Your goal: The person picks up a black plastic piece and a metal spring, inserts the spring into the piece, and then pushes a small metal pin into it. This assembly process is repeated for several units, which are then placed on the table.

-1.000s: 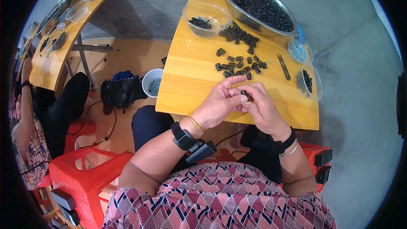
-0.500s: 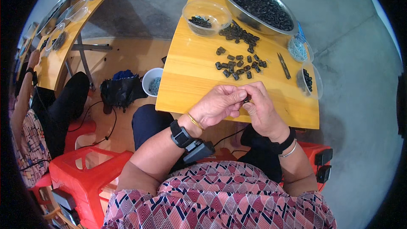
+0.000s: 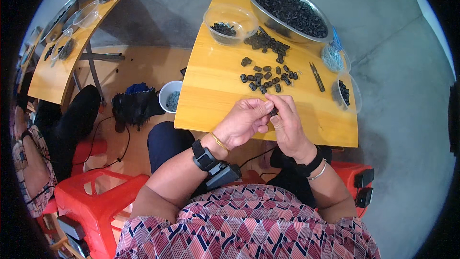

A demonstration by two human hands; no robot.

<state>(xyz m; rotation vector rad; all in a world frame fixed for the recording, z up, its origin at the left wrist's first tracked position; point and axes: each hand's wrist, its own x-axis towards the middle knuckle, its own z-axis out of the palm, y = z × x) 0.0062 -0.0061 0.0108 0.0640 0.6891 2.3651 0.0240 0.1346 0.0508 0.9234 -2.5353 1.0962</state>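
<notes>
A small black part [image 3: 274,111] sits between the fingertips of both hands, above the near edge of the bench [image 3: 203,91]; fingers cover much of it, so its details cannot be made out. The left hand [image 3: 243,119] is curled, thumb and fingers pinching from the part's nine-o'clock side. The right hand [image 3: 289,127] grips from the four-o'clock side, thumb and forefinger closed on it. Being so small, the part probably needs fingertip pinches from both sides to stay steady.

At twelve o'clock from it lie scattered black pieces [image 3: 267,77], loosely spread, which likely makes single ones easy to pick up. Beyond them, also at twelve, is a denser heap [image 3: 268,43], and between twelve and one a steel basin [image 3: 273,22] full of black pieces, seemingly the bulk supply, set back to leave working room. A clear bowl [image 3: 243,17] with dark slender bits stands at eleven.

Tweezers [image 3: 320,84] rest between one and two o'clock, presumably within the right hand's easy reach. Past them is a container of pale blue bits [image 3: 347,60]; between two and three, a clear tub [image 3: 356,95] holds black pieces. At nine, on the floor, stands a white bucket [image 3: 171,86].
</notes>
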